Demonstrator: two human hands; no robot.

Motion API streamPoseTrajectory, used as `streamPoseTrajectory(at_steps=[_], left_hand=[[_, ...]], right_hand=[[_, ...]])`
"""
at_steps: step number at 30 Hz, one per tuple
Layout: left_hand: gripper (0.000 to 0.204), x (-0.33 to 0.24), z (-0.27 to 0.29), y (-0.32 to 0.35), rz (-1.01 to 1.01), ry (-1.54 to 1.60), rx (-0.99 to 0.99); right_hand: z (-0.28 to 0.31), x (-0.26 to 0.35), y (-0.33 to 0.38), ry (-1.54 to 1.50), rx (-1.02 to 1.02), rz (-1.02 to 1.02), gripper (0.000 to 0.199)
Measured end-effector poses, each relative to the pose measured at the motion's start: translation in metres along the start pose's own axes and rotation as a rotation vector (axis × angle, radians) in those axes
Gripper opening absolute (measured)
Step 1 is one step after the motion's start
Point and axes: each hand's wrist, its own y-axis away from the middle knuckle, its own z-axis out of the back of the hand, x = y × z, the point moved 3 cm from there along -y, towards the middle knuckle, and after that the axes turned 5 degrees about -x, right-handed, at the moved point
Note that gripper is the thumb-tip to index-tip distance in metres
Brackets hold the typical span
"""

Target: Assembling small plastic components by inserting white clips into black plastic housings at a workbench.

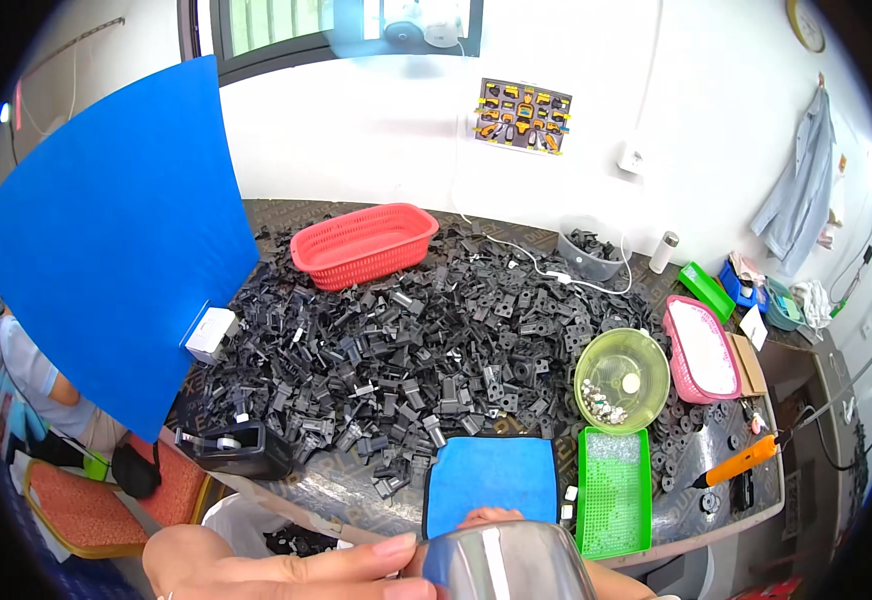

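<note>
Close to me at the lower edge is a shiny, rounded silver vessel (pixel 516 562), apparently a metal cup; its lower part is cut off. Behind its far rim the fingertips of my right hand (pixel 491 516) show, wrapped round it, while the rest of that hand is hidden. My left hand (pixel 276 568) comes from the left with fingers stretched flat, their tips at or against the vessel's left side. Just beyond lies a blue cloth mat (pixel 494 475). A green perforated tray (pixel 614 495) stands to its right.
Black plastic parts (pixel 406 340) heap across the table. Around them are a red basket (pixel 366 245), yellow-green bowl (pixel 646 375), pink basket (pixel 704 350), orange electric screwdriver (pixel 741 462), black tape dispenser (pixel 236 448) and blue panel (pixel 116 230). A person's arm (pixel 51 380) shows at left.
</note>
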Motion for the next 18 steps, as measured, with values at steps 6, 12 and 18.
streamPoseTrajectory(at_steps=[6,12,18], left_hand=[[0.033,0.022,0.007,0.01,0.173,0.084,-0.007],[0.007,0.059,0.023,0.046,0.496,0.273,-0.389],[0.016,0.103,0.107,0.11,0.631,0.172,-0.983]], right_hand=[[0.019,0.055,0.001,0.501,0.072,0.064,0.039],[0.019,0.052,-0.002,0.464,0.082,0.046,0.039],[0.016,0.045,-0.005,0.489,0.032,0.088,0.035]])
